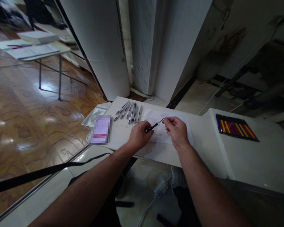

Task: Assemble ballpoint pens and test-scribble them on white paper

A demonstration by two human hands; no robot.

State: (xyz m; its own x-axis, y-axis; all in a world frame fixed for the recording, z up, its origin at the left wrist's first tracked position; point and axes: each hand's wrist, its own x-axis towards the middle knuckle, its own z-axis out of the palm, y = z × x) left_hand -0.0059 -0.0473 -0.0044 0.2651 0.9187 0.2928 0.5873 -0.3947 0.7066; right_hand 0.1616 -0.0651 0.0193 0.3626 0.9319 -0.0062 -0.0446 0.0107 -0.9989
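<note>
My left hand is closed around a thin black pen whose tip points up and to the right. My right hand pinches the pen's tip end between thumb and forefinger. Both hands hover over a white sheet of paper with faint red sketch marks, lying on a white table. A row of several pens lies on the table just beyond my left hand.
A blurred pink card lies left of my left hand, next to a white tray. A pack of coloured pens sits on a second white table at right. White pillars stand behind; cables lie on the floor below.
</note>
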